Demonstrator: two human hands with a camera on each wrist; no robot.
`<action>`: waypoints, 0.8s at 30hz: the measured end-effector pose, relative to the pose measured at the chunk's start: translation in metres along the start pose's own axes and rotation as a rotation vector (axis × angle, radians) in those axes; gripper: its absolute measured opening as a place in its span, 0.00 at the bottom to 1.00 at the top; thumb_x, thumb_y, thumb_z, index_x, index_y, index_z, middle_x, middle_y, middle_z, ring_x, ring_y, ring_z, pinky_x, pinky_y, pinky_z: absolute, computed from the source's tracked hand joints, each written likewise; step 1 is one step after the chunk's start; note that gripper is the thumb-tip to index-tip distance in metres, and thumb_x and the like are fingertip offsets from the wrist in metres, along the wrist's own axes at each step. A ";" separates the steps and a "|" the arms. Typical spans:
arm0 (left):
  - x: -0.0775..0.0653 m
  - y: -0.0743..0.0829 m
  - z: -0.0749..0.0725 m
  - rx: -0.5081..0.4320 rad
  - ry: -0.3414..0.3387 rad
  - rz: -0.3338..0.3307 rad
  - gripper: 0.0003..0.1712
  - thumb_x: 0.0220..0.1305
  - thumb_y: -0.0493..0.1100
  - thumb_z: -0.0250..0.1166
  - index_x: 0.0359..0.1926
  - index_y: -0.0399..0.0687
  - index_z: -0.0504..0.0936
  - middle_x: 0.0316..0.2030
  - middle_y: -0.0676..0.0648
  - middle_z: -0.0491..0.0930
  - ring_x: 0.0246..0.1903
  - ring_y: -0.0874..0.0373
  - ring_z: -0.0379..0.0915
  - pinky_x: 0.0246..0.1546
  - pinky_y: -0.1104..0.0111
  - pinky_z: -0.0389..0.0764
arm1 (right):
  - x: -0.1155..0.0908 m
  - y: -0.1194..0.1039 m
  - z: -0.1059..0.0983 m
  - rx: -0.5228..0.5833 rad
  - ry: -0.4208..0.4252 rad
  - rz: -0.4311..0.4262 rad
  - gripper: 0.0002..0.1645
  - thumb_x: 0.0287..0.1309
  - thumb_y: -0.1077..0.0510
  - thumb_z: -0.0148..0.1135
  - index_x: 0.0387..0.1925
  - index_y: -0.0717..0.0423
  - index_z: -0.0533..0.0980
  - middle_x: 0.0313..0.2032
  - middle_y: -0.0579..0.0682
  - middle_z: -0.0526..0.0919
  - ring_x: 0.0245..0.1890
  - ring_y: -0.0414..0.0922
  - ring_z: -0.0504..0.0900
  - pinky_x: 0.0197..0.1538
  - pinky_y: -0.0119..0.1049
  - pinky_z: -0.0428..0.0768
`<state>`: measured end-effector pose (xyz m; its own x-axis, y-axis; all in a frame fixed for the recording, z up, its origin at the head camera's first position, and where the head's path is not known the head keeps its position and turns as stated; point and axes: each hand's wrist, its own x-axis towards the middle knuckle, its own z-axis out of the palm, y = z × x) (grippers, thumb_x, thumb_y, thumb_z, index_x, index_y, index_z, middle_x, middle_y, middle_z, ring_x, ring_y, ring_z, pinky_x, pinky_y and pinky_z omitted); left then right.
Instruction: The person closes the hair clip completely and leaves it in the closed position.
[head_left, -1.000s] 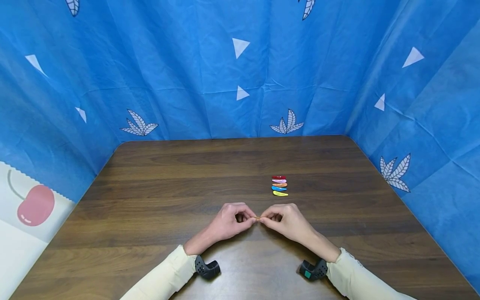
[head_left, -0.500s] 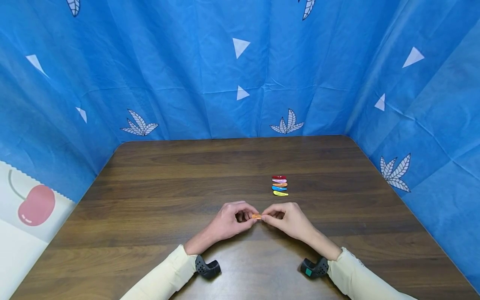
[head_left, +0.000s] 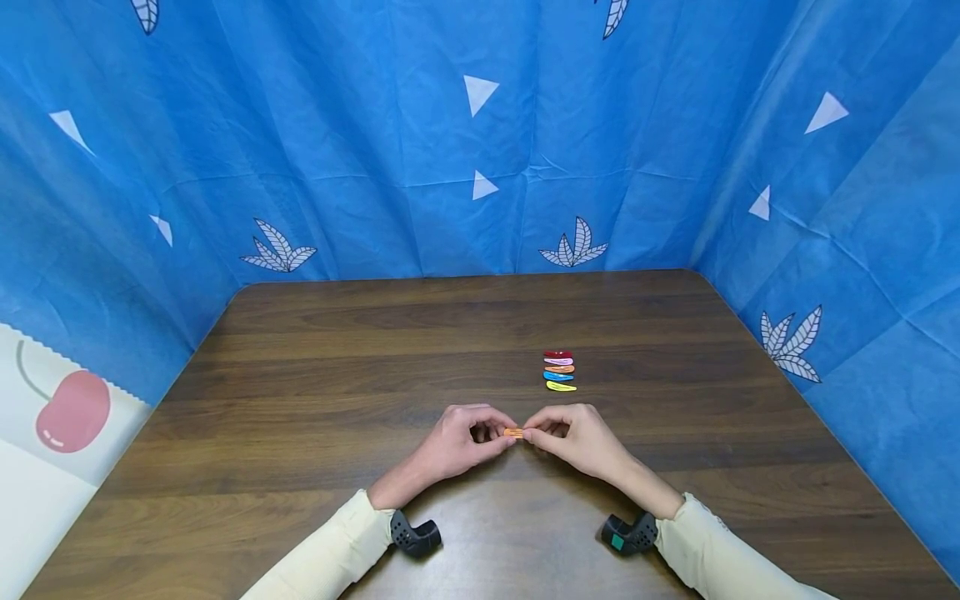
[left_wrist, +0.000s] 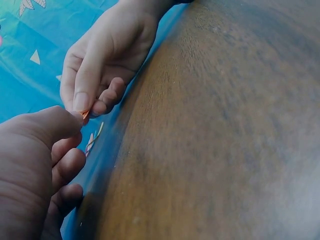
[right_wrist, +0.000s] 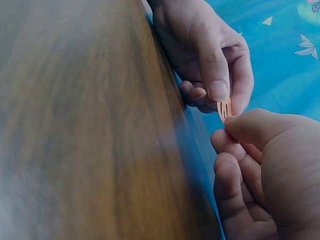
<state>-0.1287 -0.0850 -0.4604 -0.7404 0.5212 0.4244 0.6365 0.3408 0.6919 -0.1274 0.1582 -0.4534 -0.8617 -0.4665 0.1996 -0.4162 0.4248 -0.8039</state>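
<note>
Between both hands, over the near middle of the table, is an orange snap hair clip [head_left: 513, 433]. The left hand [head_left: 467, 440] pinches one end of it with thumb and fingertips. At the opposite end, the right hand [head_left: 576, 440] pinches it the same way. In the right wrist view the slotted middle of the hair clip [right_wrist: 224, 109] shows between the two thumbs, while both ends are covered by fingers. Only a sliver of orange shows in the left wrist view. Just beyond the right hand, several hair clips lie in a column, the yellow one [head_left: 560, 387] nearest.
Behind the yellow clip lie a blue clip [head_left: 558, 377], an orange one, a pink one and a red clip [head_left: 558, 354] farthest away. A brown wood-grain table [head_left: 360, 350] spreads under everything. Blue patterned curtain [head_left: 420, 150] borders its back and sides.
A second ago the hair clip showed edge-on as a thin line between the fingertips. Its slotted face is now turned up, and the right fingertips have shifted slightly right.
</note>
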 end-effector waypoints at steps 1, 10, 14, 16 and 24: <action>0.000 0.000 0.000 -0.001 0.002 0.001 0.06 0.63 0.40 0.74 0.41 0.50 0.89 0.29 0.57 0.84 0.28 0.73 0.74 0.28 0.75 0.79 | 0.000 0.000 0.000 -0.001 0.000 0.000 0.03 0.65 0.52 0.71 0.38 0.43 0.88 0.27 0.40 0.87 0.24 0.35 0.82 0.30 0.30 0.81; 0.001 -0.001 0.000 -0.001 -0.015 0.012 0.08 0.61 0.38 0.75 0.41 0.50 0.89 0.28 0.56 0.83 0.27 0.70 0.75 0.28 0.75 0.79 | 0.000 -0.001 -0.001 0.049 0.005 0.023 0.04 0.65 0.52 0.71 0.38 0.46 0.88 0.29 0.43 0.88 0.26 0.36 0.82 0.32 0.30 0.81; 0.001 0.000 0.000 0.003 -0.011 0.011 0.07 0.61 0.39 0.75 0.41 0.50 0.89 0.28 0.56 0.83 0.27 0.71 0.74 0.28 0.76 0.78 | -0.001 -0.002 -0.002 0.068 -0.005 0.025 0.05 0.65 0.53 0.70 0.39 0.46 0.88 0.30 0.44 0.88 0.26 0.38 0.82 0.31 0.30 0.81; 0.001 0.001 0.000 0.005 -0.007 0.015 0.07 0.61 0.39 0.75 0.40 0.50 0.89 0.28 0.57 0.83 0.27 0.73 0.73 0.28 0.75 0.79 | -0.001 -0.002 -0.002 0.056 -0.009 0.006 0.04 0.65 0.53 0.70 0.40 0.46 0.88 0.30 0.42 0.88 0.25 0.37 0.82 0.30 0.31 0.81; 0.000 0.000 0.000 -0.004 -0.014 -0.003 0.06 0.62 0.40 0.74 0.40 0.50 0.89 0.28 0.57 0.84 0.27 0.73 0.74 0.28 0.75 0.79 | -0.001 -0.001 0.001 -0.069 0.016 -0.139 0.06 0.62 0.53 0.74 0.40 0.39 0.86 0.30 0.34 0.84 0.26 0.33 0.79 0.29 0.30 0.80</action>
<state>-0.1289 -0.0848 -0.4603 -0.7394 0.5308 0.4142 0.6332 0.3391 0.6958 -0.1264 0.1578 -0.4534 -0.7986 -0.5126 0.3152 -0.5502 0.4097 -0.7276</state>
